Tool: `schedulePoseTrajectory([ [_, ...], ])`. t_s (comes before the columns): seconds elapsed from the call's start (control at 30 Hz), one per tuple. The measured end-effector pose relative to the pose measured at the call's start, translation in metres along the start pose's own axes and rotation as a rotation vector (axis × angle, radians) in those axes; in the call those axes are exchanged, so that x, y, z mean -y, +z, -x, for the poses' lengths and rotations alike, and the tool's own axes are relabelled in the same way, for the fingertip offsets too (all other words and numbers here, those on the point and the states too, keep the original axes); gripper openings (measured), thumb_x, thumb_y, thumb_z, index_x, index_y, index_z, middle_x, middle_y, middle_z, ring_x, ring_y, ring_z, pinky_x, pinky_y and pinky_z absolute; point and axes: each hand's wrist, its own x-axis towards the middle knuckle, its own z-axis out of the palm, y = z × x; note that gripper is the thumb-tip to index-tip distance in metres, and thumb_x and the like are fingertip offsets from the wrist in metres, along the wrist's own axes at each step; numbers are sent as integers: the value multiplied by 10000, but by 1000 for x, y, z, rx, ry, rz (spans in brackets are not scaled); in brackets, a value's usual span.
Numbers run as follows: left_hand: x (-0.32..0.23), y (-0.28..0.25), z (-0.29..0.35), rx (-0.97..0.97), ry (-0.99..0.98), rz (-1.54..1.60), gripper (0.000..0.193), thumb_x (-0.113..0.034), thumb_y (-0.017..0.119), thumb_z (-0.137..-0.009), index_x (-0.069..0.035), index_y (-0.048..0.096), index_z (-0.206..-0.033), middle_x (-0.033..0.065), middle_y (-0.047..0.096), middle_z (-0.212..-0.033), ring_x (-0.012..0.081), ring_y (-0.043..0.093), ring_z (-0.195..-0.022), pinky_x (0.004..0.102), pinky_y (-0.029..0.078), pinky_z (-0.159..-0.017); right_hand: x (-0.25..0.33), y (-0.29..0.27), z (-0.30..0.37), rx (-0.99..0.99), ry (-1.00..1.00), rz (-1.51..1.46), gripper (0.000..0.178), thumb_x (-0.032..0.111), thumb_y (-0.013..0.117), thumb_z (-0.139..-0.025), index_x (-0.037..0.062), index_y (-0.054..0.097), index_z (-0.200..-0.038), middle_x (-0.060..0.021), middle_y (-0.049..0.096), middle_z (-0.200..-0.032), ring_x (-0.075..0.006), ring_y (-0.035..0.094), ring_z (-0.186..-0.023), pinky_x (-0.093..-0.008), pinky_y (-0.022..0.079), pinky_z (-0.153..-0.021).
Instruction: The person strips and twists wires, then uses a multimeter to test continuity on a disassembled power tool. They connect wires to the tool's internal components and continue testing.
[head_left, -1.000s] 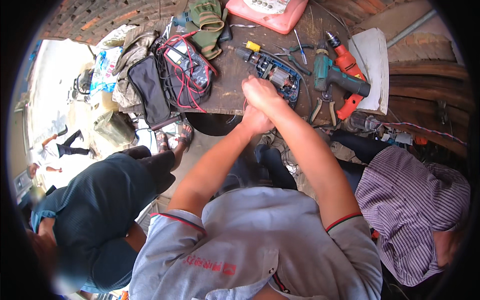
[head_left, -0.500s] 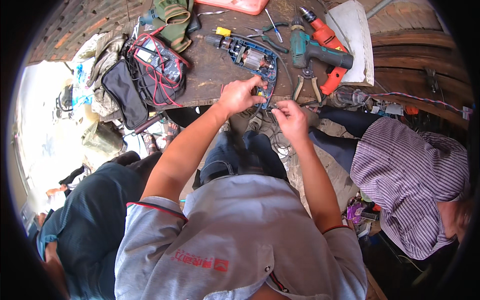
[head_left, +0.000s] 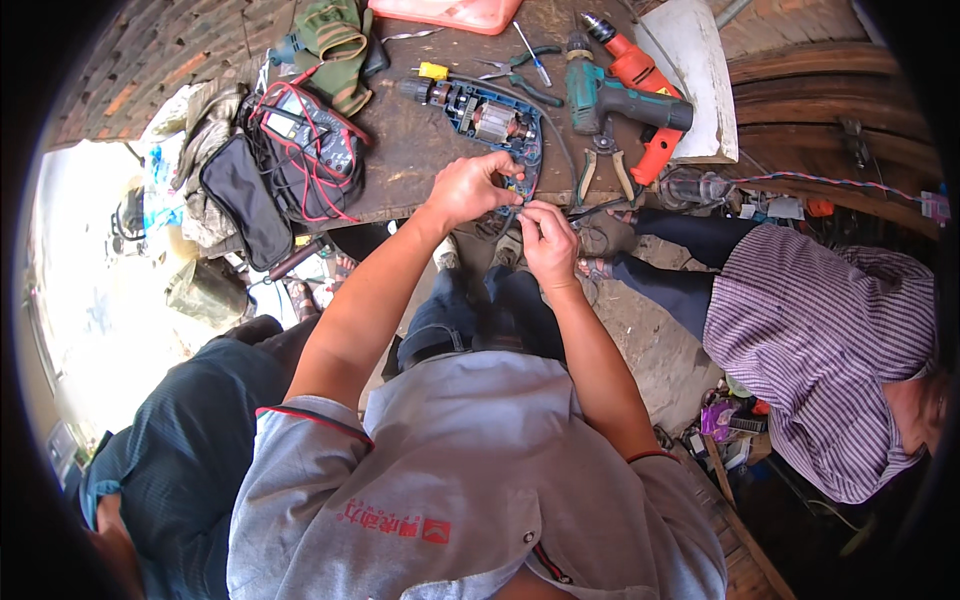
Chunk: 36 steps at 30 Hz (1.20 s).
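Observation:
A blue power drill (head_left: pixel 495 122) lies on the wooden bench with its casing opened, so that the motor and wiring inside show. My left hand (head_left: pixel 466 189) is closed on the drill's handle end, thumb and index finger on either side of it near the bench's front edge. Right beside it, my right hand (head_left: pixel 547 243) pinches at the bottom of the handle. Whatever is between these fingertips is too small to make out.
To the left is a multimeter (head_left: pixel 310 128) with red leads on a black case. Pliers (head_left: pixel 520 78), a screwdriver (head_left: pixel 532 55), a teal cordless drill (head_left: pixel 620 100), an orange drill (head_left: pixel 650 75) and wire strippers (head_left: pixel 604 168) lie right. Two people sit close on either side.
My right hand has moved left and in to the end of the drill handle, close to my left hand. The left hand stays on the handle. The view has shifted slightly.

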Motion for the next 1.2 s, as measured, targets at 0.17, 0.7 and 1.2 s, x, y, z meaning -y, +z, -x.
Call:
schedulePoseTrajectory([
  [0.17, 11, 5, -3, -19, 17, 62, 367, -223, 908, -724, -115, 727, -1025, -11, 779, -1027, 126, 702, -771, 309, 547, -725, -6, 5, 5, -2, -50, 15, 118, -4, 744, -832, 37, 688, -928, -121, 709, -956, -320, 696, -888, -406, 563, -788],
  [0.7, 4, 2, 1, 5, -15, 71, 361, -201, 908, -727, -124, 738, -1036, -6, 776, -939, 110, 686, -722, 293, 531, -684, -2, -6, 10, 32, -6, 13, 107, -6, 728, -855, 26, 688, -949, -128, 696, -982, -320, 690, -904, -401, 561, -799],
  [1.2, -1, 2, 2, 0, -51, 66, 360, -203, 905, -726, -126, 737, -1034, -5, 766, -921, 114, 679, -728, 303, 533, -701, 3, 0, 8, 33, -10, 39, 122, -7, 723, -852, 33, 693, -964, -125, 695, -990, -322, 689, -910, -402, 563, -801],
])
